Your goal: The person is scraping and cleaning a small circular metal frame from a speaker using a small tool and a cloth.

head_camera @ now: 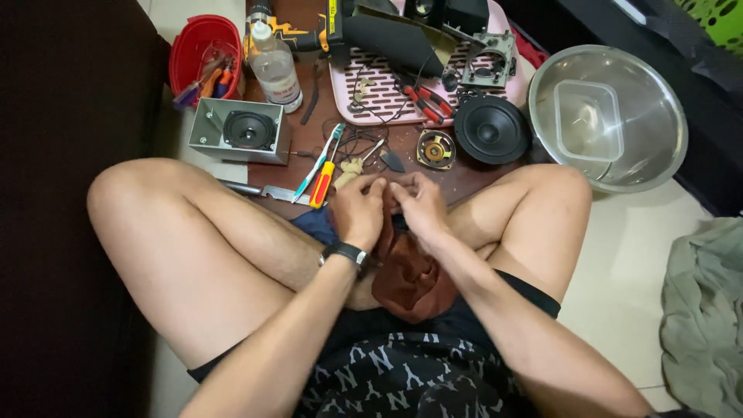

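Between my fingertips, at the centre of the view, I pinch something too small to make out; both hands meet over a rust-brown cloth (409,275) bunched in my lap, just below the table edge. My left hand (358,210), with a black watch (346,252) on its wrist, curls tight, thumb and fingers closed on the top edge of the cloth. My right hand (422,205) presses against it from three o'clock, fingers bent in a narrow pinch at the same spot. What exactly sits inside the pinch I cannot tell.

At eleven o'clock from my hands, near the left knuckles, lie a red-and-yellow screwdriver (322,184) and a toothbrush (319,161) side by side. At one o'clock sits a small brass-coloured speaker (435,149), and just beside it a larger black speaker cone (491,129). Farther out at ten o'clock stands a grey box speaker (239,130), with a clear plastic bottle (275,68) and a red tub (203,51) of tools beyond it. At twelve o'clock a pink slatted tray (385,97) carries red-handled pliers (424,104). Well off at two o'clock, a steel bowl (650,93) holds a clear plastic container (587,120).
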